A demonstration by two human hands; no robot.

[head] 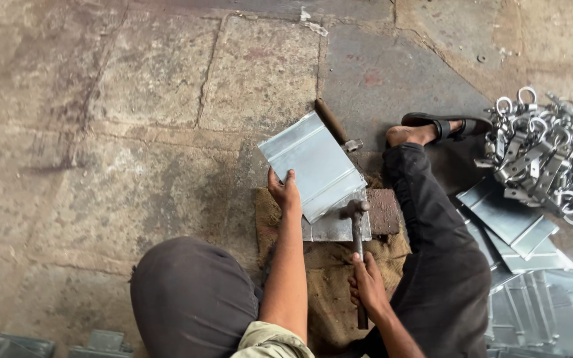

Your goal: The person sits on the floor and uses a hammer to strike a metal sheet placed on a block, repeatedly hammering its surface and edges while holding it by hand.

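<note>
My left hand (284, 191) grips the near left edge of a shiny bent sheet-metal plate (313, 162), holding it tilted over a flat metal block (336, 227). My right hand (368, 284) is closed around the wooden handle of a hammer (357, 232), whose steel head rests at the plate's lower right edge. Both sit over a piece of brown burlap (329, 265) on the stone floor. My knees and dark trousers frame the work on both sides.
A second hammer (334, 126) lies on the floor behind the plate. Stacked bent metal plates (518, 232) lie at right, with a heap of metal clamps and rings (545, 152) beyond. My sandalled foot (436, 127) rests nearby. More metal pieces (18, 345) show at bottom left.
</note>
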